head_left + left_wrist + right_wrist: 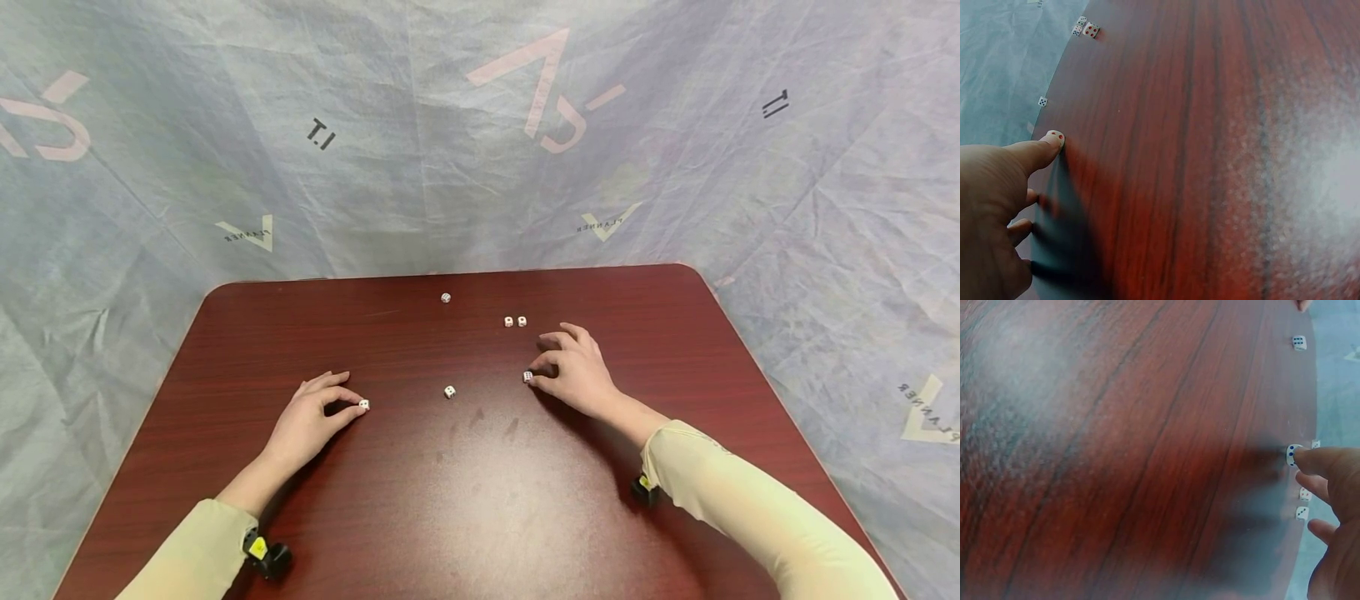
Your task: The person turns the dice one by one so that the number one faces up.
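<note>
On the left of the table, my left hand (306, 427) pinches a white die (364, 404) between thumb and index finger. In the left wrist view that die (1056, 137) shows red dots by the thumb tip. My right hand (579, 377) pinches another die (528, 377) between thumb and index finger, its other fingers spread above the table. The right wrist view shows blue dots on this die (1292, 454), partly covered by the thumb. Between the hands lies a single die (450, 392), touched by neither.
Two dice sit side by side beyond my right hand, a left one (508, 322) and a right one (522, 321). One more die (446, 297) lies near the far edge of the dark red wooden table (337, 321). Grey printed cloth (420, 200) hangs around the table.
</note>
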